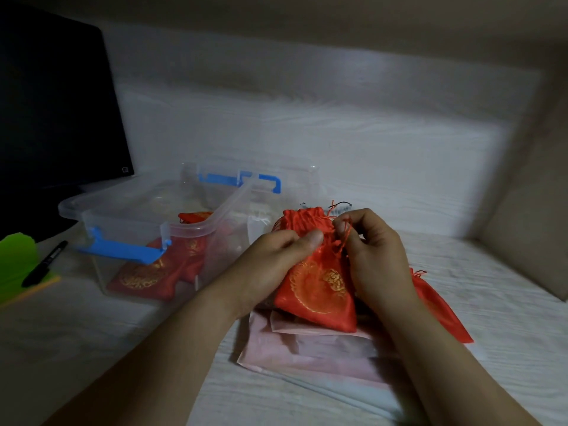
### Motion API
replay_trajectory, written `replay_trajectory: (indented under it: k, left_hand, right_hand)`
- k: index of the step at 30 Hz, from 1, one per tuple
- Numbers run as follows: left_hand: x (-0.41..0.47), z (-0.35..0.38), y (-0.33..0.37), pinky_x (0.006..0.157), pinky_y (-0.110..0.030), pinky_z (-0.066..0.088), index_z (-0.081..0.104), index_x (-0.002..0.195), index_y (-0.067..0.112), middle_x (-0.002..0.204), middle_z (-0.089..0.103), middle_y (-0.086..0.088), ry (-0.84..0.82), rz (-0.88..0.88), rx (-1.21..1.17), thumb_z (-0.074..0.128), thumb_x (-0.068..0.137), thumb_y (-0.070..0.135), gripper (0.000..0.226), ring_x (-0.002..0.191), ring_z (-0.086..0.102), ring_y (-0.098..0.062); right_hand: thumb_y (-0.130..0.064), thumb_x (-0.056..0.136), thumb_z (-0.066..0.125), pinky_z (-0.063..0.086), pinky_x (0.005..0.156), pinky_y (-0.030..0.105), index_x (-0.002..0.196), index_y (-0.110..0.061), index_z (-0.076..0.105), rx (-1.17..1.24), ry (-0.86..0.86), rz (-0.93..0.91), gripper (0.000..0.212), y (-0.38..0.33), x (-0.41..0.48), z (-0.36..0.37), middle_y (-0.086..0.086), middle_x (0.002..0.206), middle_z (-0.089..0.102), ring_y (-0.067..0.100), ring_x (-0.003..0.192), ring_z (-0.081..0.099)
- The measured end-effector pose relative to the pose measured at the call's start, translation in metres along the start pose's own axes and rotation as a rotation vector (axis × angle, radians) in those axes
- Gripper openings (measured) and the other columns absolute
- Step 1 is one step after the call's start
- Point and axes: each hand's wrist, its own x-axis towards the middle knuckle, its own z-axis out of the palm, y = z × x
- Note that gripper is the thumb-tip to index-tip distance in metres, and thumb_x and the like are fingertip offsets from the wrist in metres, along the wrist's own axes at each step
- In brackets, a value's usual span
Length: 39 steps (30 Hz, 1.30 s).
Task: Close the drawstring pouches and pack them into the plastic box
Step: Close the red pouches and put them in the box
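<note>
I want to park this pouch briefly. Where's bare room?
Bare white cloth lies in front of the clear plastic box, and more right of the flat red pouch. Crowded: the pink bag pile under the held red pouch.

At least four red pouches [319, 284], one plastic box [190, 231], one lid [302, 179].
Red ones: centre pouch [316, 292] mid-frame, right pouch [436, 305] at lower right, front pouch [138, 279] and back pouch [194, 216] inside the box, perhaps more there; one black marker [46, 262] at left; pink bags [307, 355] stacked, number unclear.
</note>
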Motion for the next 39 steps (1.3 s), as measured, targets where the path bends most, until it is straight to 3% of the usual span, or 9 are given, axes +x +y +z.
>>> replay_trajectory:
  k: [3, 5, 8, 11, 14, 22, 27, 33, 39]
  left_hand:
    - [0.001, 0.003, 0.0, 0.073, -0.044, 0.046, 0.052, 0.087, -0.007, 0.078, 0.054, -0.016, 0.016, 0.048, 0.058, 0.073, 0.091, 0.039, 0.05, 0.073, 0.05, -0.025]
    - [0.003, 0.003, 0.001, 0.081, -0.055, 0.056, 0.06, 0.096, -0.007, 0.088, 0.065, -0.031, 0.078, 0.046, -0.053, 0.07, 0.094, 0.032, 0.041, 0.08, 0.06, -0.029]
    - [0.005, 0.006, 0.004, 0.087, -0.043, 0.059, 0.075, 0.098, 0.012, 0.097, 0.077, -0.019, 0.207, 0.033, -0.265, 0.061, 0.103, 0.019, 0.016, 0.087, 0.073, -0.027]
    - [0.007, 0.005, 0.002, 0.089, -0.047, 0.057, 0.073, 0.092, 0.014, 0.093, 0.076, -0.018, 0.313, 0.018, -0.351, 0.06, 0.103, 0.02, 0.018, 0.088, 0.072, -0.031]
    - [0.011, 0.002, 0.0, 0.089, -0.048, 0.055, 0.068, 0.102, 0.008, 0.093, 0.071, -0.019, 0.368, 0.026, -0.46, 0.06, 0.104, 0.028, 0.022, 0.091, 0.068, -0.031]
    - [0.011, -0.003, 0.009, 0.048, -0.023, 0.043, 0.067, 0.1, 0.016, 0.074, 0.073, -0.006, 0.356, -0.06, -0.656, 0.041, 0.108, 0.038, 0.035, 0.053, 0.063, -0.015]
    - [0.008, -0.005, 0.006, 0.047, -0.019, 0.043, 0.067, 0.103, 0.012, 0.075, 0.071, -0.005, 0.388, -0.09, -0.655, 0.045, 0.108, 0.041, 0.037, 0.052, 0.06, -0.012]
    - [0.008, -0.009, 0.005, 0.05, -0.024, 0.04, 0.061, 0.106, 0.012, 0.077, 0.066, -0.006, 0.35, -0.106, -0.549, 0.048, 0.107, 0.04, 0.031, 0.058, 0.056, -0.017]
    - [0.006, -0.004, 0.003, 0.054, -0.024, 0.045, 0.068, 0.097, 0.017, 0.079, 0.07, -0.004, 0.332, -0.103, -0.563, 0.052, 0.104, 0.041, 0.03, 0.058, 0.061, -0.012]
  right_hand:
    - [-0.015, 0.101, 0.064, 0.046, 0.072, 0.02, 0.094, -0.02, 0.069, 0.006, 0.008, 0.008, 0.011, 0.0, 0.0, -0.001, -0.009, 0.084, 0.07, 0.002, 0.074, 0.058]
    - [-0.028, 0.1, 0.067, 0.052, 0.078, 0.027, 0.101, -0.023, 0.071, 0.076, -0.035, 0.06, 0.007, 0.0, -0.002, 0.0, -0.007, 0.092, 0.075, 0.007, 0.082, 0.066]
    - [-0.034, 0.099, 0.068, 0.056, 0.082, 0.039, 0.099, -0.017, 0.074, 0.164, -0.154, 0.198, 0.018, 0.001, -0.002, 0.001, 0.006, 0.094, 0.078, 0.019, 0.084, 0.07]
    - [-0.026, 0.098, 0.068, 0.042, 0.062, 0.033, 0.078, -0.011, 0.069, 0.179, -0.257, 0.286, 0.025, -0.002, -0.003, 0.002, 0.01, 0.07, 0.062, 0.02, 0.063, 0.05]
    - [-0.016, 0.1, 0.06, 0.042, 0.05, 0.024, 0.087, -0.009, 0.07, 0.326, -0.217, 0.448, 0.018, -0.014, -0.001, 0.002, 0.014, 0.068, 0.056, 0.019, 0.054, 0.048]
    - [-0.007, 0.105, 0.047, 0.053, 0.053, 0.03, 0.09, -0.009, 0.062, 0.396, -0.17, 0.379, 0.022, -0.091, 0.036, 0.022, 0.009, 0.067, 0.065, 0.018, 0.057, 0.06]
    - [-0.01, 0.106, 0.046, 0.05, 0.047, 0.02, 0.087, -0.017, 0.06, 0.473, -0.187, 0.387, 0.025, -0.126, 0.079, 0.068, 0.0, 0.069, 0.063, 0.011, 0.06, 0.058]
    - [-0.017, 0.107, 0.054, 0.065, 0.077, 0.039, 0.124, 0.008, 0.056, 0.446, -0.279, 0.54, 0.03, -0.124, 0.107, 0.122, 0.028, 0.117, 0.068, 0.034, 0.098, 0.075]
    - [-0.008, 0.107, 0.051, 0.058, 0.091, 0.045, 0.099, 0.005, 0.056, 0.358, -0.203, 0.552, 0.016, -0.102, 0.1, 0.107, 0.023, 0.108, 0.066, 0.039, 0.11, 0.069]
